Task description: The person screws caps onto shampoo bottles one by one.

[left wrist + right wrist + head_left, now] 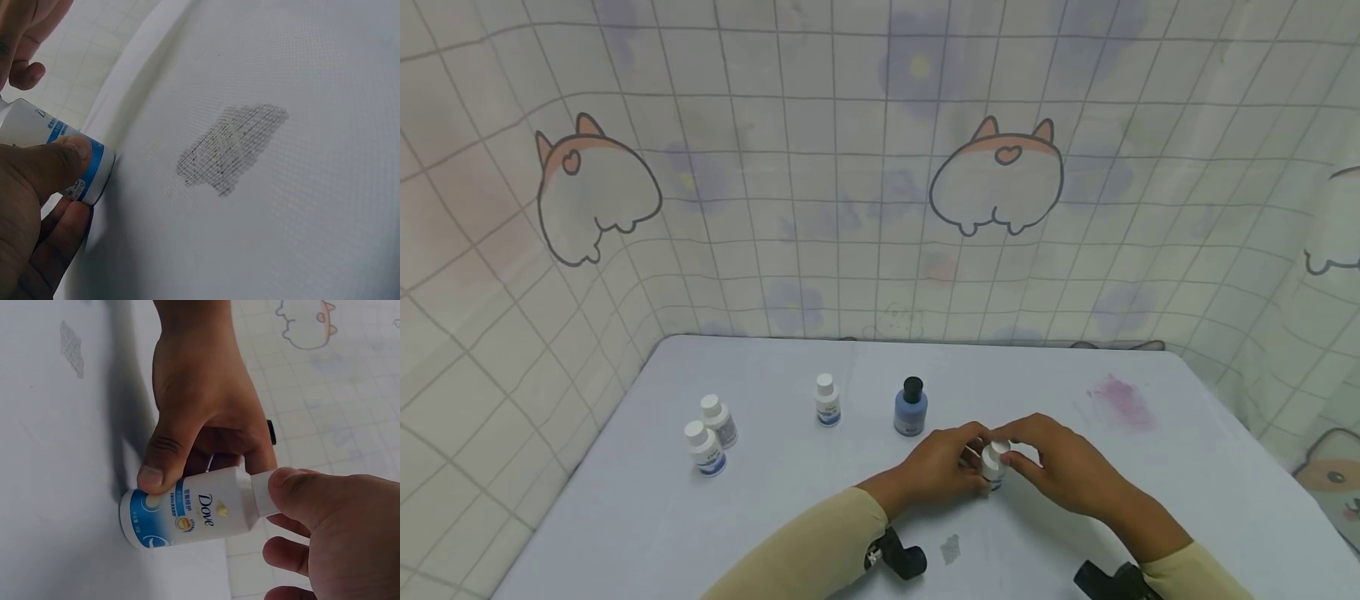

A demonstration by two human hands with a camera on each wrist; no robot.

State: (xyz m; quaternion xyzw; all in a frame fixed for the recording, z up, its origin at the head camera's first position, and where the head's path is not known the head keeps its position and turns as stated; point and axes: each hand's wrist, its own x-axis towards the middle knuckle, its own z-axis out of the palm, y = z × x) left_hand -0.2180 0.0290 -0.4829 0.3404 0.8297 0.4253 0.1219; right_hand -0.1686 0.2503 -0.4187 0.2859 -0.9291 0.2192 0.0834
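A small white bottle (219, 503) with a blue label band and "Dove" lettering stands on the white table in front of me. My left hand (943, 467) grips its body, the thumb low on the label in the right wrist view. From the other side my right hand (1063, 467) pinches the white cap (264, 494) between thumb and fingers. The cap sits on the bottle's neck. In the left wrist view the bottle's base touches the table, and its top is cut off by the frame edge.
Behind the hands stands a blue bottle with a black cap (911, 408). Further left is a white bottle (827, 402), and two more, a front one (705, 450) and a rear one (721, 423), stand close together. A grey patch (951, 549) and pink stain (1122, 402) mark the table (625, 533).
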